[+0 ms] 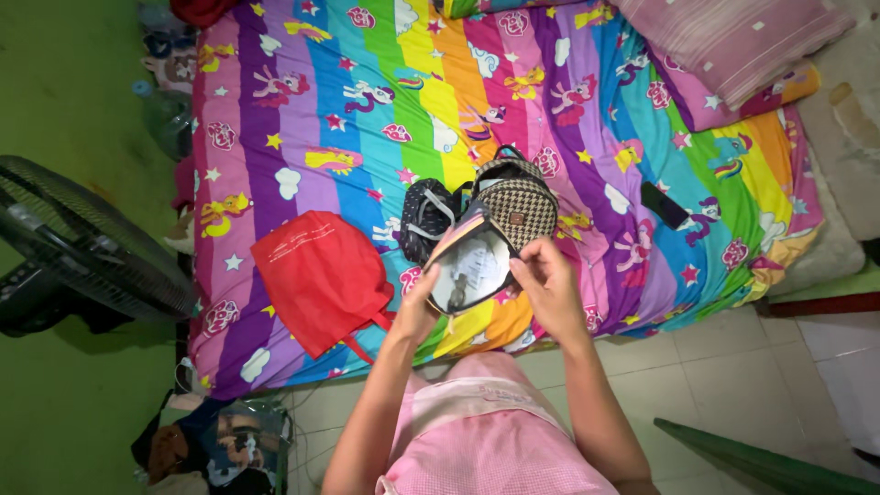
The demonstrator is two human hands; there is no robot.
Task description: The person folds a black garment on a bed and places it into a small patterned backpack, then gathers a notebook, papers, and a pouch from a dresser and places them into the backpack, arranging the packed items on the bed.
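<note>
My left hand [417,307] and my right hand [547,280] together hold a small flat pouch [469,266] with a shiny dark printed face, just above the near edge of a bed. My left hand grips its lower left edge. The right hand's fingers pinch its right edge. Behind the pouch on the rainbow cartoon bedsheet [321,119] lie a checked brown-and-cream bag [518,197] and a dark polka-dot bag [426,215].
A red cloth bag [321,275] lies on the bed to the left. A dark phone [665,204] rests on the right, striped pillows [733,46] at the top right. A black fan [82,247] stands left, clutter [220,445] on the floor below.
</note>
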